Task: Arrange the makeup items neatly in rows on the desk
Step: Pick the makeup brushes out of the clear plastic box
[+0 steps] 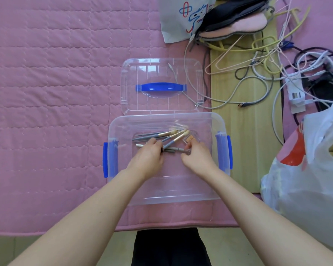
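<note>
We look down on a clear storage box (121,189) with blue side latches, standing open on a pink quilted cover (46,93), its lid (161,73) lying flat just beyond the far rim so that the interior can be reached from above. All the makeup items are inside the box, heaped toward its far half: a loose bundle of brushes (167,136) with grey handles and pale bristles pointing right, a small amber-tinted compact (190,139) just right of them, and a dark pencil (173,150) lying crosswise nearer to us. Our left hand (147,160) reaches into the heap with its fingers curled around the grey handles, apparently gathering several at once; exactly how many it holds we cannot tell, since the knuckles cover the handle ends. Our right hand (198,156) reaches in beside the compact with its fingers bent, pinching the right end of a thin stick-like item; the fingertips are hidden behind the hand. We judge that unloading has barely begun, for no item lies in a row outside the box. The translucent walls blur whatever lies at the bottom, so smaller items may go unseen. At right, tangled cables (277,64) cover a wooden board (238,150), and a white plastic bag (306,179) is cut off by the frame.
</note>
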The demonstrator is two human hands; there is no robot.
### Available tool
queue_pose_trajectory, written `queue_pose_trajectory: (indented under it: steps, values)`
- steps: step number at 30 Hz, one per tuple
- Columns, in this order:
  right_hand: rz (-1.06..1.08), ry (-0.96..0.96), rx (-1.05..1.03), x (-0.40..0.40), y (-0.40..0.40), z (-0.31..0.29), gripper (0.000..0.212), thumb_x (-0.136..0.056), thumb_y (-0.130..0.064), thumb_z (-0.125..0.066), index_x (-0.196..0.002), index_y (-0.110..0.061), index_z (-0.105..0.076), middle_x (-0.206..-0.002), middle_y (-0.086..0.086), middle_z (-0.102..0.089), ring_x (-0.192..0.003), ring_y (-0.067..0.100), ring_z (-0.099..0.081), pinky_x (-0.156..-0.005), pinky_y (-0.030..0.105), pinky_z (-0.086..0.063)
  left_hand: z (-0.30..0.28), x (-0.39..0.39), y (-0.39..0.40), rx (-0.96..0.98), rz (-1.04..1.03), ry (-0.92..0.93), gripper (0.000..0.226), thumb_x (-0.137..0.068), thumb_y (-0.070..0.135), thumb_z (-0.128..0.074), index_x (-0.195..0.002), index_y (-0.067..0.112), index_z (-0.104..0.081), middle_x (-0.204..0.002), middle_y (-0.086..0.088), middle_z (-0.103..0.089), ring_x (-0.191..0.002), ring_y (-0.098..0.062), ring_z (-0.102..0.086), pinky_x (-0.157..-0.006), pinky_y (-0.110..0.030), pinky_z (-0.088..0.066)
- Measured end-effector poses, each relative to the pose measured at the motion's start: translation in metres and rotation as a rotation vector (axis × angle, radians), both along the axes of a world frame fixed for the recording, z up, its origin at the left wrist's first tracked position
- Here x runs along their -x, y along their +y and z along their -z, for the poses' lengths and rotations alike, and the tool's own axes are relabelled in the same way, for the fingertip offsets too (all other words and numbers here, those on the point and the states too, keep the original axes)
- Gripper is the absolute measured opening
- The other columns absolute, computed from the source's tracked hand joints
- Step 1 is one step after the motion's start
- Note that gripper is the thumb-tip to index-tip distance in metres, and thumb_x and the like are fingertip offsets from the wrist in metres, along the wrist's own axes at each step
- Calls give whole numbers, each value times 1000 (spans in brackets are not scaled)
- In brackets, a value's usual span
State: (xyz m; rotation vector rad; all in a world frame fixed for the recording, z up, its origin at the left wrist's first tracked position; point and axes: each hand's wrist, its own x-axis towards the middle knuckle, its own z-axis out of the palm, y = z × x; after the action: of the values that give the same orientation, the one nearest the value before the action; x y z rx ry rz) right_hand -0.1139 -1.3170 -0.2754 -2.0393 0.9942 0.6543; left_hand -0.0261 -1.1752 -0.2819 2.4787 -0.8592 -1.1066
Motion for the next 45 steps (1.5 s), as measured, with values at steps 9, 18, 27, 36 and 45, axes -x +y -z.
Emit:
queue_pose_trajectory:
  steps: [9, 18, 27, 36, 45]
  values:
    - [-243, 84, 374, -24, 1, 7, 35, -88, -3, -51, -122, -4, -40, -121, 17, -41, -101, 37, -55, -72, 39, -41, 12, -25, -17, -197, 90, -152, 21, -89, -1, -46, -108, 8, -49, -112, -14, -50, -98, -38, -55, -69, -41, -38]
    - [-214, 153, 462, -28, 9, 25, 33, -93, 4, -41, -125, 0, -37, -124, 17, -45, -110, 34, -54, -79, 40, -49, 28, -22, -1, -290, 151, -158, 12, -91, 5, -48, -102, 8, -51, -109, -13, -48, -93, -38, -55, -65, -39, -35]
    - [-298, 144, 410, -14, 10, 17, 45, -90, -6, -49, -130, 0, -31, -126, 19, -35, -92, 35, -62, -60, 36, -37, 28, -14, 10, -314, 180, -185, 23, -88, 5, -54, -91, 16, -34, -100, -10, -51, -80, -34, -52, -59, -38, -36]
    - [-655, 145, 16, 3, 31, -3, 29, -88, -21, -52, -112, -7, -43, -111, 15, -35, -85, 38, -56, -65, 36, -34, 24, -13, 10, -395, 228, -208, 17, -94, 14, -48, -111, 14, -51, -107, -8, -45, -90, -33, -59, -61, -36, -35]
    - [-669, 208, -32, -5, 38, 8, 21, -88, -29, -55, -108, -21, -55, -117, 10, -36, -89, 35, -58, -69, 32, -38, 0, -10, 13, -333, 248, -284, 14, -96, 18, -40, -108, 16, -46, -96, -8, -63, -69, -30, -43, -56, -33, -31]
